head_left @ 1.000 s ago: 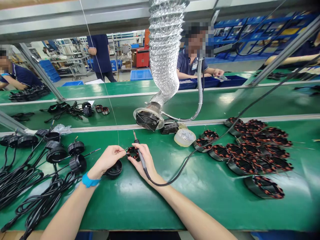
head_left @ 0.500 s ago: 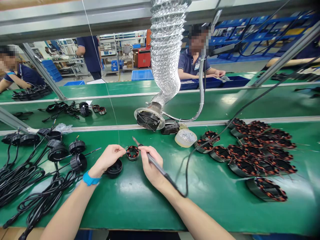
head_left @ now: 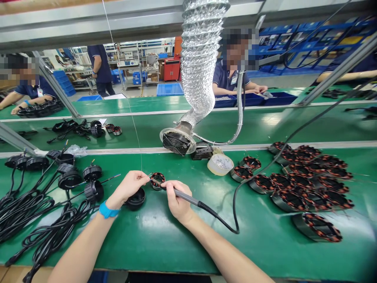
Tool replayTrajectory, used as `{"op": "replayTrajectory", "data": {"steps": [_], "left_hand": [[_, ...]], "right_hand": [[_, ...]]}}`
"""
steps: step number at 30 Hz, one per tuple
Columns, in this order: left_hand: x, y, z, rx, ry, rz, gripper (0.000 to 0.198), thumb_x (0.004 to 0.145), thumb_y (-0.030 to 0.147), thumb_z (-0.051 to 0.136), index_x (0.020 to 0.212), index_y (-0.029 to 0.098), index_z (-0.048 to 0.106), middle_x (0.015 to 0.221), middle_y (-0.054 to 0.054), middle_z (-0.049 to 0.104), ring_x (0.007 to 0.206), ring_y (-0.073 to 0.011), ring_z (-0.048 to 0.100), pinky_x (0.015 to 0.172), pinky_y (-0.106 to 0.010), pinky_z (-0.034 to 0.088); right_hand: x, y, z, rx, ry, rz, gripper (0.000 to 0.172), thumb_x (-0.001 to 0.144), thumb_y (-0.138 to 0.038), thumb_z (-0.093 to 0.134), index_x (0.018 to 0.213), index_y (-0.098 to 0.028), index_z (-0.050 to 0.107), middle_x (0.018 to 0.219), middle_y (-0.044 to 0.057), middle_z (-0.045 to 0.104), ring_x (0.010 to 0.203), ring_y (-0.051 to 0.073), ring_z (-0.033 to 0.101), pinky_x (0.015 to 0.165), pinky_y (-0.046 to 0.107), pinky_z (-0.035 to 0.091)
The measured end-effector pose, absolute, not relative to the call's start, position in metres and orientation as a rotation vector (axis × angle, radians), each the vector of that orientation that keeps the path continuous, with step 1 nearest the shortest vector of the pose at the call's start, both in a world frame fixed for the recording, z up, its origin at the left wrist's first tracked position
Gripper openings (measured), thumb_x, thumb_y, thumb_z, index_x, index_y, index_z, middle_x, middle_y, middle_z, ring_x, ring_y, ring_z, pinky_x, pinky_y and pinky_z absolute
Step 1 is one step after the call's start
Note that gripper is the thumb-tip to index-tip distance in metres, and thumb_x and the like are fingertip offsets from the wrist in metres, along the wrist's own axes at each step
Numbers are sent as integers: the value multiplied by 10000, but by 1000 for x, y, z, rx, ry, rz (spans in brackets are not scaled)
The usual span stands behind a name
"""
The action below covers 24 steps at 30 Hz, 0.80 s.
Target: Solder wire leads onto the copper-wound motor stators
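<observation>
My right hand [head_left: 177, 200] grips a soldering iron [head_left: 190, 198] by its grey handle, the tip pointing left into the small wound stator [head_left: 155, 187]. The stator lies on the green bench, a ring with copper windings. At its left edge my left hand [head_left: 133, 184], with a blue band on the wrist, pinches a thin wire [head_left: 149, 175] between thumb and fingertips. Just below that hand sits a round black housing [head_left: 137, 201], partly covered by the hand. Whether the iron's tip touches the wire is too small to tell.
Fume extractor [head_left: 177, 142] hangs above the work on a foil duct. Many stators [head_left: 297, 200] stand at right; black housings and coiled cables [head_left: 53, 236] lie at left. A translucent tape roll [head_left: 220, 165] stands behind. The iron's cord [head_left: 235, 212] loops right. Co-workers sit across.
The soldering iron's tip has swung down from above the stator to its inside, and the handle now lies flatter. My left hand keeps its pinch beside the stator. The view shifts slightly.
</observation>
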State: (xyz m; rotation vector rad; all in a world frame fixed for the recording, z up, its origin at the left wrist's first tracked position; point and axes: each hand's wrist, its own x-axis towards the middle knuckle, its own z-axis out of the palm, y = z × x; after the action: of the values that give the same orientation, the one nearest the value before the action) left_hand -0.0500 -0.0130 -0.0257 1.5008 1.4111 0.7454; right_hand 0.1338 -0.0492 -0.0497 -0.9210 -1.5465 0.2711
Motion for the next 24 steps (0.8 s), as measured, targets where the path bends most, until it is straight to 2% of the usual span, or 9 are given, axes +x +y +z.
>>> {"op": "replayTrajectory", "data": {"steps": [18,24], "left_hand": [[-50,-12,-26,1500,1405,723,337,723,473,608,651,147,569,573,49,407,548,-98,304,551,-255,236],[-50,-12,-25,1495,1412,725,336,728,472,611,666,143,576,574,47,411,547,-97,301,540,-253,232]], "right_hand": [[135,-45,-59,-1044,-1336,512,295,952,-314,453,805,-197,681,637,14,657,661,179,678,602,281,531],[135,-46,-55,-1061,-1375,468,282,957,-291,453,814,-201,679,697,19,696,713,179,694,688,299,547]]}}
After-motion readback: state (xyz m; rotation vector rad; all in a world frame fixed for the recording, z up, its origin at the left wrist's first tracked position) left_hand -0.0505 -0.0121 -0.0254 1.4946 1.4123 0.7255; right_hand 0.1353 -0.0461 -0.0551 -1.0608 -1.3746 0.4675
